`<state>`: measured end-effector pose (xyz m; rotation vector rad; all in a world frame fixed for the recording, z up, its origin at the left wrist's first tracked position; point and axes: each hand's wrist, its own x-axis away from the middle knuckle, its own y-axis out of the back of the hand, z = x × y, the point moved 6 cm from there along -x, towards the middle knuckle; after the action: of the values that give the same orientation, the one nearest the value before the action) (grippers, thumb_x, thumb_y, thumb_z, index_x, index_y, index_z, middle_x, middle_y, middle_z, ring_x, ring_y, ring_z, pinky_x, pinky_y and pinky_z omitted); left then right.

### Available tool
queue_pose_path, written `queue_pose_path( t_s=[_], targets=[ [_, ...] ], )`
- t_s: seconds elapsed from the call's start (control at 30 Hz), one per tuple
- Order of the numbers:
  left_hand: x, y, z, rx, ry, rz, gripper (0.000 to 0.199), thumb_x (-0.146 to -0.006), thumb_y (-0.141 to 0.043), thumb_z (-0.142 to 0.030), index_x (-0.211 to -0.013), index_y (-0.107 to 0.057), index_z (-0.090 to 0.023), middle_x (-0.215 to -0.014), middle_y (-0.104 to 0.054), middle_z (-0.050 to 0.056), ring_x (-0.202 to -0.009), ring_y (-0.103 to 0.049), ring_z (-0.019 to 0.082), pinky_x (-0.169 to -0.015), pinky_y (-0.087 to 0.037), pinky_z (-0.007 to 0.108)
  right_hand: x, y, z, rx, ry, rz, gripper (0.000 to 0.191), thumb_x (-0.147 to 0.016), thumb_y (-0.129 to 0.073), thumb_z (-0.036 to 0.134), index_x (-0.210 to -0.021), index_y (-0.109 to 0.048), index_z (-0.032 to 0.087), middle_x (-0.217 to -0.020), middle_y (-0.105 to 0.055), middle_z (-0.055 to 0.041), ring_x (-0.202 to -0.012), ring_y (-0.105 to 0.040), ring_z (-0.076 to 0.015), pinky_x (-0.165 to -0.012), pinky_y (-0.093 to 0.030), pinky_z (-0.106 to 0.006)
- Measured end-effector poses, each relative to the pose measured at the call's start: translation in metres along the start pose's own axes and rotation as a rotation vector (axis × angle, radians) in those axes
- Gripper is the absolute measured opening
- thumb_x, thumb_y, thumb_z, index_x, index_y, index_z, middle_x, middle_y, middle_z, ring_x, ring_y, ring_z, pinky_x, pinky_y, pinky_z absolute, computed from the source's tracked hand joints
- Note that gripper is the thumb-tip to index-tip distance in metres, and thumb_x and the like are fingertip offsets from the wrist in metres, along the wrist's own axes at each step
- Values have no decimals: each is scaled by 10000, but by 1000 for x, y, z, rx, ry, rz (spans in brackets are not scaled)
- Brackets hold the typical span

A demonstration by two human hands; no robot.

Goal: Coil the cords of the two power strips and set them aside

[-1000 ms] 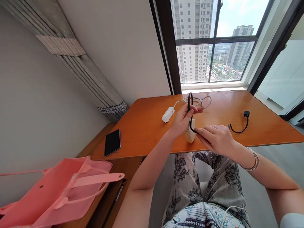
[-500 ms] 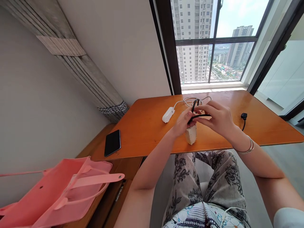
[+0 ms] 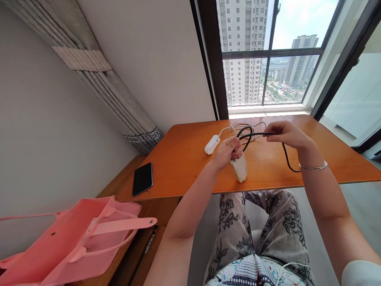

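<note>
One black cord (image 3: 258, 134) is stretching between two bare hands above the middle of the tabletop (image 3: 184, 159). The left hand (image 3: 228, 153) is grasping it, a loop curving out beyond the fingers; the right hand (image 3: 285, 134) is pinching it farther along — the remainder is bending down and passing out of sight behind the right wrist. One off-white block (image 3: 239, 171) is jutting out beneath the left hand; from where I am standing, I cannot tell whether those fingers are gripping it too. One white adapter (image 3: 212, 144) is lying left of the loop, its white cable (image 3: 227, 128) coiling behind. One dark phone (image 3: 142, 179) is lying near the left end; one pink bag (image 3: 89, 238) is resting lower down, beside it.
</note>
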<state>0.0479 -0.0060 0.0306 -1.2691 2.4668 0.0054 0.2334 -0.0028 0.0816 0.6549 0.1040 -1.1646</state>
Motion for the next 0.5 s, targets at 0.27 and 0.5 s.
queue_pose_path(
  t_s=[0.27,0.5],
  targets=[
    [-1,-13,-1,28,48,139,661,-747,-599,-785,-559,-319,-216,-409,-230,-92,-396,-192,58,-457,-307,248,-7,0,2,12,172,-408,237,-800,-699,424,-838,-703,191,-768,-654,-16,-691,-551,-132,-628,-447,-292],
    [-1,-11,1,101,99,101,637,-841,-525,-732,-540,-325,-208,-400,-200,-88,-382,-177,61,-443,-307,239,-17,-29,-17,-98,109,-409,378,-850,-623,540,-972,-722,196,-779,-637,-9,-623,-503,-107,-581,-417,-268]
  ],
)
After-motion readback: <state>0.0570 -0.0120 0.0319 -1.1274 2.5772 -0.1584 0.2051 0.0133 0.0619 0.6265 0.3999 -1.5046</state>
